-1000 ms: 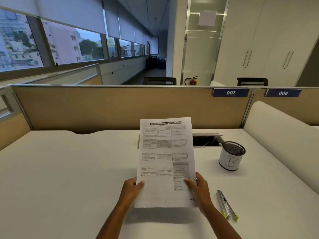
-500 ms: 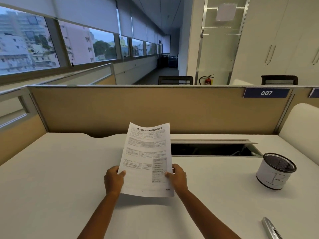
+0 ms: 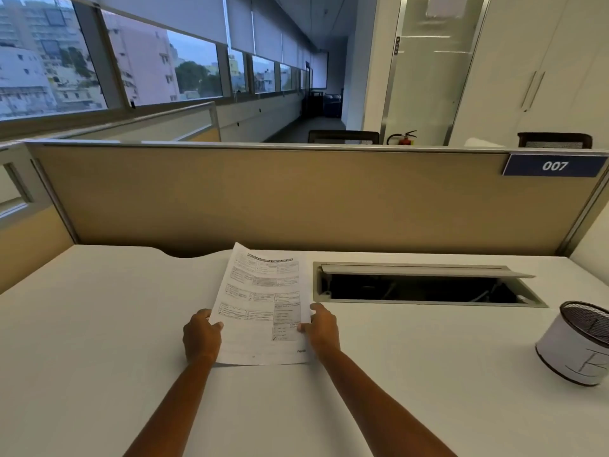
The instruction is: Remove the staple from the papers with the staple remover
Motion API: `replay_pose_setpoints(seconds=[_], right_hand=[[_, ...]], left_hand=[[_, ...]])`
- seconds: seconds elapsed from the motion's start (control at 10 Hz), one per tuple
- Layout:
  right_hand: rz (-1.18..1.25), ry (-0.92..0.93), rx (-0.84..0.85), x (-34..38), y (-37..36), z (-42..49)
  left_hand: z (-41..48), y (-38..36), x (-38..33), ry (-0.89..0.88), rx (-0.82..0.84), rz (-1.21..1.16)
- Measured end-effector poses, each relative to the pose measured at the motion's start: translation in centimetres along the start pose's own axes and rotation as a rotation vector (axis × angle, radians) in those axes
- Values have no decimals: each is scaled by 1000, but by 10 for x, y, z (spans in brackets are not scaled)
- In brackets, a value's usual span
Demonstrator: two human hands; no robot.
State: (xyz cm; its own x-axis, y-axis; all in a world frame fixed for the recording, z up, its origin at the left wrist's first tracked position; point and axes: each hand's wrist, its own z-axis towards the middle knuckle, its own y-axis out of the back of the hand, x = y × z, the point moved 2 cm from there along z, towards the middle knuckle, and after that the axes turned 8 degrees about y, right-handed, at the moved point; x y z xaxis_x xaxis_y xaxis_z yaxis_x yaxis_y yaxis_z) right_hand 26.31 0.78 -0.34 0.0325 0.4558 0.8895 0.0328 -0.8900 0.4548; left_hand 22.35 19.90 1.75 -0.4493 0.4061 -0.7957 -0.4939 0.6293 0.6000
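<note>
The printed papers (image 3: 263,301) lie low over the white desk (image 3: 99,341), tilted with the top leaning left. My left hand (image 3: 201,338) grips their lower left edge. My right hand (image 3: 321,328) grips their lower right edge. The staple is too small to make out. The staple remover is out of view.
An open cable hatch (image 3: 425,286) is sunk into the desk right of the papers. A mesh pen cup (image 3: 576,344) wrapped in white paper stands at the far right. A tan partition (image 3: 296,196) closes off the back of the desk.
The papers have moved left and come down from upright to nearly flat over the desk, both hands still on them. The view swung left, so the staple remover dropped out of sight.
</note>
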Motion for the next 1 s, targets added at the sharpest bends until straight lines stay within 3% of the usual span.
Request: replay_pose_setpoints(seconds=[0.3,0.7,0.8,1.0], right_hand=[[-271,103,9,-4,3,7],[-275,158,67,-15,13,3],[-235,163,56,-21,21,-3],[-323,176,4,-41,54,-38]], left_hand=[[5,-18,9,-59,-30,240],[1,-26,11,-156,-25,448],[-18,-32,10,-238,-75,498],[-88,-60,-4,-466,-18,339]])
